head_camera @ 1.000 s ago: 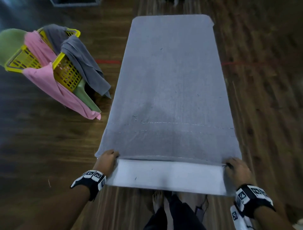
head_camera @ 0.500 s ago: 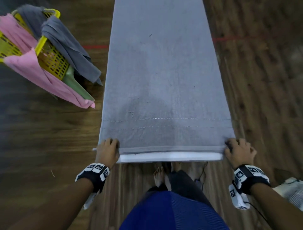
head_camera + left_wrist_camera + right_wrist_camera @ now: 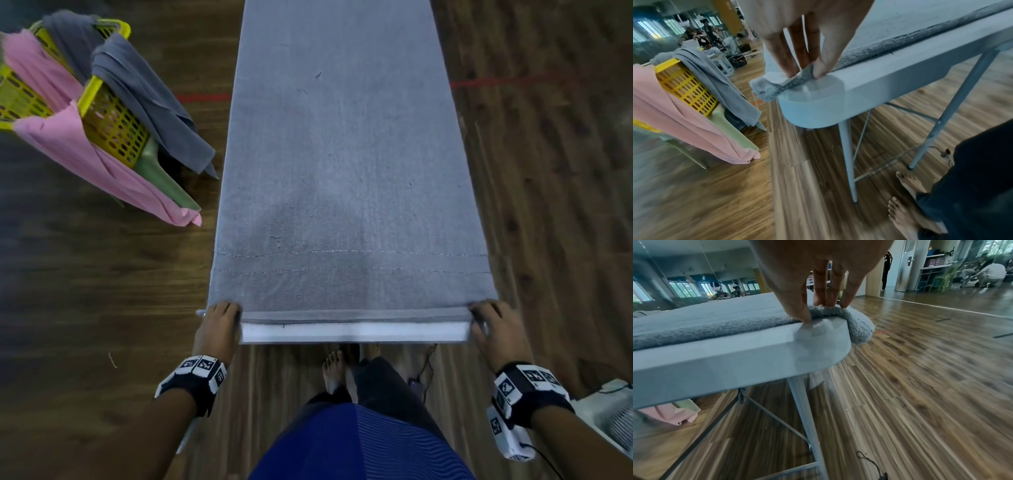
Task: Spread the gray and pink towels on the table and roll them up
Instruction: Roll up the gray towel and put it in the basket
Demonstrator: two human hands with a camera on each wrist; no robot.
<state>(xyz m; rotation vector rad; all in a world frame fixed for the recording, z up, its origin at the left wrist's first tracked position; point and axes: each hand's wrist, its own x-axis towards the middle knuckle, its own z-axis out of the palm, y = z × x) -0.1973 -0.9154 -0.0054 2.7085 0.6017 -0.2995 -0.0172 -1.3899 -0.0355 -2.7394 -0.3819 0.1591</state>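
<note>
The table (image 3: 352,334) carried the gray towel (image 3: 342,154) flat along its length, near hem lying just short of the near edge. Basket (image 3: 113,130) to my left held the pink towel (image 3: 78,144), untouched. Left hand (image 3: 219,325) pinched the near-left corner between thumb and fingers (image 3: 791,56); right hand (image 3: 493,329) pinched the near-right corner likewise. Judgement: spreading nearly finished. To start the roll well, turn both corners over together, keep the hem square and taut, first turn tight.
</note>
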